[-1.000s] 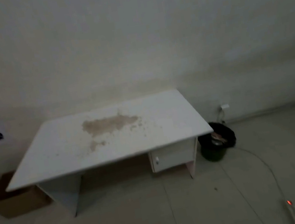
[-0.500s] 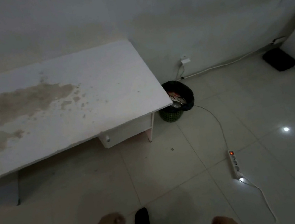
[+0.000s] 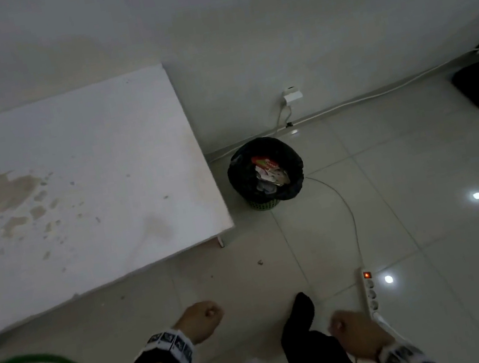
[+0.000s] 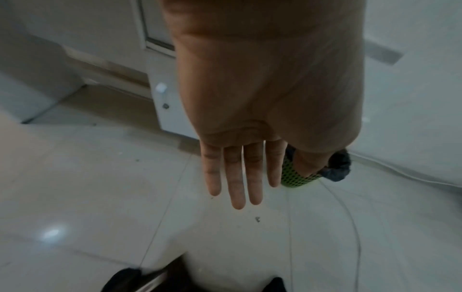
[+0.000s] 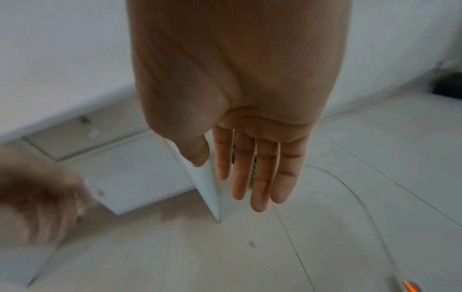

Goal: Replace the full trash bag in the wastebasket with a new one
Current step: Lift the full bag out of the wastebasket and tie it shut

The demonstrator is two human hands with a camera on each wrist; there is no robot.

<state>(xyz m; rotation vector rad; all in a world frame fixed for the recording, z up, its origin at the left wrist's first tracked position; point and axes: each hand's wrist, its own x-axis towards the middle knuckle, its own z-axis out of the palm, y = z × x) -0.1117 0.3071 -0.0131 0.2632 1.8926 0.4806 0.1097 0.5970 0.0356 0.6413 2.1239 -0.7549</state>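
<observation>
Dim tiled floor point(image 3: 421, 168) beside a stained white desk point(image 3: 88, 182). Left hand point(image 4: 250, 122) and right hand point(image 5: 240, 122) hang with fingers straight, holding nothing. The wastebasket point(image 3: 263, 204), green mesh lined with a black trash bag point(image 3: 243, 174) heaped with rubbish, stands well ahead by the desk corner. Risks, as judged: a cable point(image 3: 349, 210) runs from a lit power strip point(image 3: 370, 292) past the basket and could snag a foot; overfilled contents may spill on lifting. No new bag is visible.

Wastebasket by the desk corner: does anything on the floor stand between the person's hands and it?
Nothing solid. Open tile lies between both hands, left hand and right hand, and the wastebasket. Only a thin cable curves across the floor from the power strip toward it.
</observation>
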